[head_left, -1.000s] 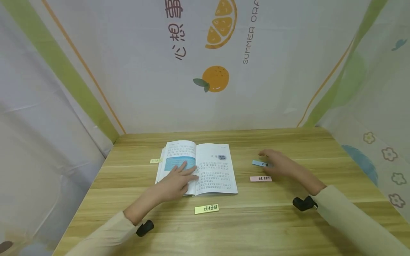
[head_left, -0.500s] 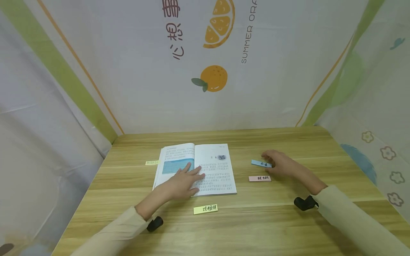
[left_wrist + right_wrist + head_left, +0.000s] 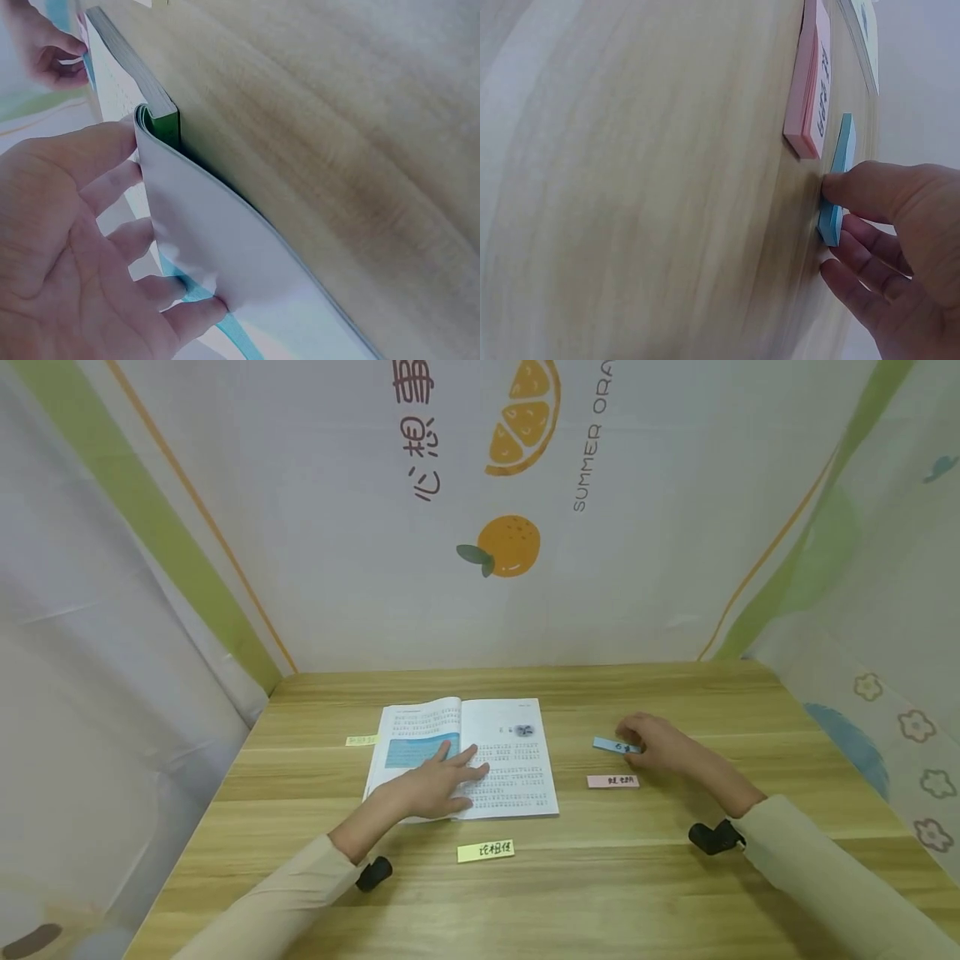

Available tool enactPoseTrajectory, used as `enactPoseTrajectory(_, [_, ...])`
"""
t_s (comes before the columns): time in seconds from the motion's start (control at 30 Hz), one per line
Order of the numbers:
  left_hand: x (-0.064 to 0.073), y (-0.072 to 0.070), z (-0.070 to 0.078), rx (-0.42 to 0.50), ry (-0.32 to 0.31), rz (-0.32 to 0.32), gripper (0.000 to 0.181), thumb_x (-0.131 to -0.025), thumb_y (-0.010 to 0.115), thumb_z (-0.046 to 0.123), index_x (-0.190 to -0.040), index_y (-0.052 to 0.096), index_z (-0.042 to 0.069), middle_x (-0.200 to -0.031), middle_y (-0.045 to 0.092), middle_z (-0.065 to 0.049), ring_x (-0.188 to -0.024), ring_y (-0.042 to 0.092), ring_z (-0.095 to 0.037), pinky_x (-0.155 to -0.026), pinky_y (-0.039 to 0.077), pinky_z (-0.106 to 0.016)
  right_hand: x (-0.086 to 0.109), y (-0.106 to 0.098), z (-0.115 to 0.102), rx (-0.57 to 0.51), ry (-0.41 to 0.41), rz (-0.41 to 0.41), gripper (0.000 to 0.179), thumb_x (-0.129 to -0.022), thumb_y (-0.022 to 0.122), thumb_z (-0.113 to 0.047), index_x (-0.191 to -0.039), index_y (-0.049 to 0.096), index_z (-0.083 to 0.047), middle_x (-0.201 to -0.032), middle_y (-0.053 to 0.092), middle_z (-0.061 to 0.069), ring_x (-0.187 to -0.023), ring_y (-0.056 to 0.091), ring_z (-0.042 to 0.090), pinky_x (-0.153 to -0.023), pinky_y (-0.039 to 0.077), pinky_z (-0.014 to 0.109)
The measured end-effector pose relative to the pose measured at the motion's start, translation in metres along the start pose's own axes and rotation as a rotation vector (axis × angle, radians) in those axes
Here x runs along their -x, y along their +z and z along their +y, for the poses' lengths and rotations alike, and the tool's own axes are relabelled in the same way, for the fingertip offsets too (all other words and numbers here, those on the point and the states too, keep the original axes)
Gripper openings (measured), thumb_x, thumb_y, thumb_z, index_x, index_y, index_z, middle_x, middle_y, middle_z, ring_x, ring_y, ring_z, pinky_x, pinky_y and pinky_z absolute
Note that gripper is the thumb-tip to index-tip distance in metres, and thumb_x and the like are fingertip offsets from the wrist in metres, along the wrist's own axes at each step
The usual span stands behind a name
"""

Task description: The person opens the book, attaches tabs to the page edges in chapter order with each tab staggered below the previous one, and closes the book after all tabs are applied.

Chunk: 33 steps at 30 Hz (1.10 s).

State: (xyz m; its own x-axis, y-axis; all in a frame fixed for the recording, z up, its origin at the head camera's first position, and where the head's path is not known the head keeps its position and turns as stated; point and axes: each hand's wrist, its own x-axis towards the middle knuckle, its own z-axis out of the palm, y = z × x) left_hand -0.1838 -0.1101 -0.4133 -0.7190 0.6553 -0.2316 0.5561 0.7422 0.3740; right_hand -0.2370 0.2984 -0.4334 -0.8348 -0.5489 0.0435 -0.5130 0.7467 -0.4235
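Note:
An open book [image 3: 512,781] lies on the wooden table, with a blue text box on its left page. My left hand [image 3: 429,787] rests across the middle of the book, fingers spread over the fold and right page. Seen from the left wrist, the left-hand pages [image 3: 217,217] bow up beside the fold. To the right of the book, my right hand [image 3: 658,748] pinches one end of a blue sticky note pad [image 3: 609,744] bearing handwriting. The right wrist view has the thumb on the pad's near side and fingers at its far side. The pad appears to lie on the table.
A pink sticky note pad [image 3: 612,782] lies just in front of the blue one. Nearer me is a yellow-green pad [image 3: 486,851], below the book. A pale yellow strip [image 3: 361,741] sticks out at the book's left edge. A printed curtain [image 3: 390,593] stands behind the table.
My left hand has slid rightwards over the fold onto the right page, and the left pages lie flatter. The right hand's fingers have closed on the blue pad's end.

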Motion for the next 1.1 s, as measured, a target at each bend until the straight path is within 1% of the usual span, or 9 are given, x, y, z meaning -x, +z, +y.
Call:
enactPoseTrajectory(0.2, [-0.006, 0.000, -0.001, -0.018, 0.024, 0.024, 0.053, -0.103, 0.063, 0.020, -0.152, 0.049, 0.010, -0.163, 0.024, -0.021, -0.144, 0.008, -0.058, -0.112, 0.023, -0.067, -0.001, 0.000, 0.001, -0.005, 0.017, -0.002, 0.023, -0.087, 0.076, 0.002, -0.108, 0.066, 0.008, -0.101, 0.063, 0.013, -0.089, 0.062, 0.027, -0.077, 0.055, 0.043])
enactPoseTrajectory(0.4, [-0.007, 0.001, -0.001, -0.046, 0.032, 0.047, 0.053, -0.103, 0.063, 0.021, -0.152, 0.049, 0.011, -0.162, 0.026, -0.022, -0.145, 0.012, -0.056, -0.115, 0.017, -0.063, -0.003, 0.001, 0.000, -0.006, 0.022, -0.011, 0.019, -0.088, 0.075, 0.002, -0.105, 0.068, 0.006, -0.099, 0.063, 0.011, -0.087, 0.061, 0.024, -0.075, 0.055, 0.041])
enactPoseTrajectory(0.5, [-0.006, 0.002, -0.003, -0.048, 0.001, 0.050, 0.056, -0.102, 0.064, 0.025, -0.154, 0.047, 0.011, -0.162, 0.024, -0.023, -0.146, 0.012, -0.053, -0.117, 0.016, -0.061, -0.004, 0.002, -0.002, 0.006, 0.002, -0.003, 0.022, -0.088, 0.075, 0.001, -0.108, 0.068, 0.007, -0.101, 0.063, 0.012, -0.089, 0.061, 0.026, -0.076, 0.055, 0.043])
enactPoseTrajectory(0.6, [-0.006, -0.001, -0.005, -0.042, -0.061, 0.045, 0.063, -0.101, 0.065, 0.031, -0.157, 0.041, 0.011, -0.164, 0.018, -0.022, -0.146, 0.011, -0.054, -0.115, 0.023, -0.062, -0.007, 0.006, -0.008, 0.036, -0.035, 0.033, 0.030, -0.089, 0.075, -0.002, -0.116, 0.066, 0.007, -0.110, 0.062, 0.018, -0.098, 0.062, 0.035, -0.082, 0.054, 0.050])
enactPoseTrajectory(0.7, [-0.011, -0.005, -0.009, -0.045, -0.101, 0.048, 0.071, -0.102, 0.063, 0.036, -0.159, 0.034, 0.006, -0.165, 0.014, -0.022, -0.144, 0.011, -0.057, -0.111, 0.029, -0.063, -0.017, 0.013, -0.025, 0.047, -0.085, 0.089, 0.036, -0.090, 0.074, -0.005, -0.123, 0.063, 0.007, -0.122, 0.059, 0.023, -0.112, 0.058, 0.043, -0.091, 0.051, 0.057])
enactPoseTrajectory(0.77, [-0.015, -0.008, -0.012, -0.056, -0.117, 0.054, 0.074, -0.103, 0.060, 0.038, -0.159, 0.029, 0.001, -0.165, 0.012, -0.023, -0.144, 0.010, -0.058, -0.110, 0.030, -0.065, -0.028, 0.020, -0.043, 0.046, -0.116, 0.103, 0.039, -0.092, 0.074, -0.008, -0.126, 0.062, 0.007, -0.129, 0.057, 0.025, -0.120, 0.054, 0.045, -0.097, 0.047, 0.058])
enactPoseTrajectory(0.87, [-0.024, -0.011, -0.016, -0.068, -0.157, 0.058, 0.074, -0.105, 0.054, 0.040, -0.158, 0.025, -0.003, -0.166, 0.009, -0.023, -0.145, 0.009, -0.057, -0.109, 0.029, -0.067, -0.043, 0.034, -0.075, 0.037, -0.177, 0.049, 0.046, -0.095, 0.073, -0.020, -0.131, 0.059, 0.004, -0.140, 0.053, 0.025, -0.130, 0.048, 0.043, -0.105, 0.041, 0.058])
enactPoseTrajectory(1.0, [-0.039, -0.015, -0.020, -0.067, -0.227, 0.046, 0.074, -0.107, 0.048, 0.042, -0.160, 0.021, -0.002, -0.167, 0.005, -0.019, -0.147, 0.006, -0.053, -0.111, 0.024, -0.069, -0.056, 0.049, -0.112, 0.063, -0.275, -0.121, 0.060, -0.098, 0.068, -0.043, -0.142, 0.054, -0.005, -0.154, 0.041, 0.021, -0.142, 0.036, 0.040, -0.113, 0.033, 0.056])
enactPoseTrajectory(1.1, [-0.052, -0.021, -0.021, -0.073, -0.266, 0.029, 0.073, -0.108, 0.046, 0.043, -0.161, 0.019, -0.001, -0.168, 0.003, -0.016, -0.147, 0.005, -0.052, -0.112, 0.021, -0.069, -0.061, 0.058, -0.126, 0.103, -0.340, -0.219, 0.067, -0.096, 0.067, -0.051, -0.147, 0.053, -0.011, -0.159, 0.037, 0.017, -0.146, 0.030, 0.039, -0.115, 0.029, 0.055])
